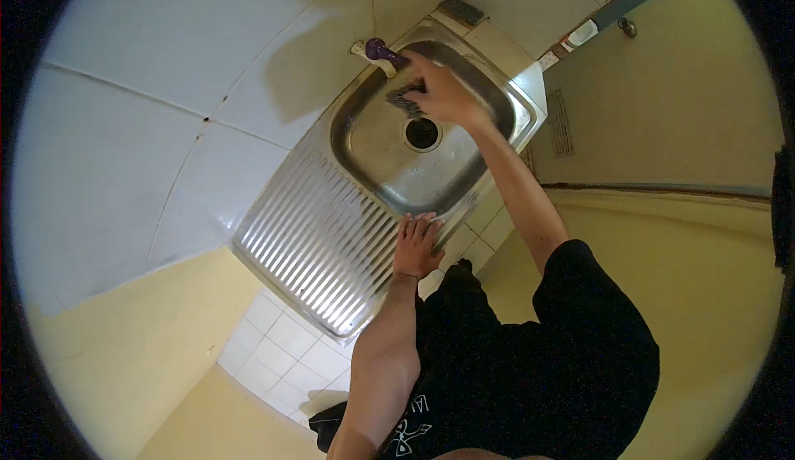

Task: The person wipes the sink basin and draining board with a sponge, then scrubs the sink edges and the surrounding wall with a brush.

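Note:
My right hand [443, 94] reaches over the far part of the stainless steel sink [389, 170]. A dark grey scrubber [404, 101], which looks like a wire scouring pad, is held between its thumb and fingers. A finger of the same hand stretches to the purple handle [383, 52] of the cream tap [377, 61], and seems to touch it. Below the scrubber lies the round dark drain [422, 134]. My left hand [418, 245] rests on the near rim of the sink, beside the ridged drainboard [319, 240], its fingers laid out flat and holding nothing.
White wall tiles [166, 129] rise behind the sink on the left. A dark, block-like thing [461, 11] sits at the far corner. A yellowish door or panel [662, 120] with a vent grille and a round knob [627, 27] stands to the right.

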`<state>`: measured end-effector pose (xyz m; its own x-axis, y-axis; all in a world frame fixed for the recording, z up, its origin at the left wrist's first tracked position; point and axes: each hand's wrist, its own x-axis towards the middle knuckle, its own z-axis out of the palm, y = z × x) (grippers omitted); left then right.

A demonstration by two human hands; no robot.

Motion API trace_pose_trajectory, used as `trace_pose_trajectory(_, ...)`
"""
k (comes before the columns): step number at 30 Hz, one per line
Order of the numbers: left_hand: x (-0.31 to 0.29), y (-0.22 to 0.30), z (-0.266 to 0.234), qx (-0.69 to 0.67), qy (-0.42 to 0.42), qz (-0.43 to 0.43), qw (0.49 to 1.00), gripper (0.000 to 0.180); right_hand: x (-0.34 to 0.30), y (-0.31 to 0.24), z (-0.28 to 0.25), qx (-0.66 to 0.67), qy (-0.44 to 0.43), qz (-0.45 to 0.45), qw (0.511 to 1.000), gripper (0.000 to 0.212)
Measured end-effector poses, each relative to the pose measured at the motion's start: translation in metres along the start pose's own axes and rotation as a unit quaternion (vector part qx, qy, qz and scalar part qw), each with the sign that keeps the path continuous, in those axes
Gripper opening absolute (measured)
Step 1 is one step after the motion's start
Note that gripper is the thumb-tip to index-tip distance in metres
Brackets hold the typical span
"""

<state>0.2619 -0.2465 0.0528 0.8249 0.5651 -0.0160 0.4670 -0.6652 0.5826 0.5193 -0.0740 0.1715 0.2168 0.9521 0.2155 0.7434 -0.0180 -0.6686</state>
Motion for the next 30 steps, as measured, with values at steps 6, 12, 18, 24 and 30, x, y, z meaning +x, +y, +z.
trace_pose_trajectory(6,0.011,0.011,0.0,0.01,0.009,0.007,1.0,0.064,0.009,0.156,-0.035,-0.246,-0.033,0.097,0.964,0.047)
trace_pose_trajectory(12,0.002,0.001,-0.004,0.01,0.028,-0.005,1.0,0.063,-0.026,0.197,-0.051,-0.256,-0.117,-0.167,0.945,0.046)
trace_pose_trajectory(18,0.003,0.003,-0.005,-0.001,0.027,-0.002,1.0,0.065,-0.088,0.236,-0.067,-0.071,-0.068,0.03,0.995,0.048)
trace_pose_trajectory(24,0.005,0.003,-0.003,-0.011,0.019,0.001,1.0,0.062,-0.041,0.227,-0.063,-0.252,-0.086,-0.103,0.958,0.058)
trace_pose_trajectory(30,0.006,0.005,-0.005,-0.016,0.02,-0.003,1.0,0.061,-0.017,0.219,-0.054,-0.345,-0.1,-0.09,0.929,0.065)
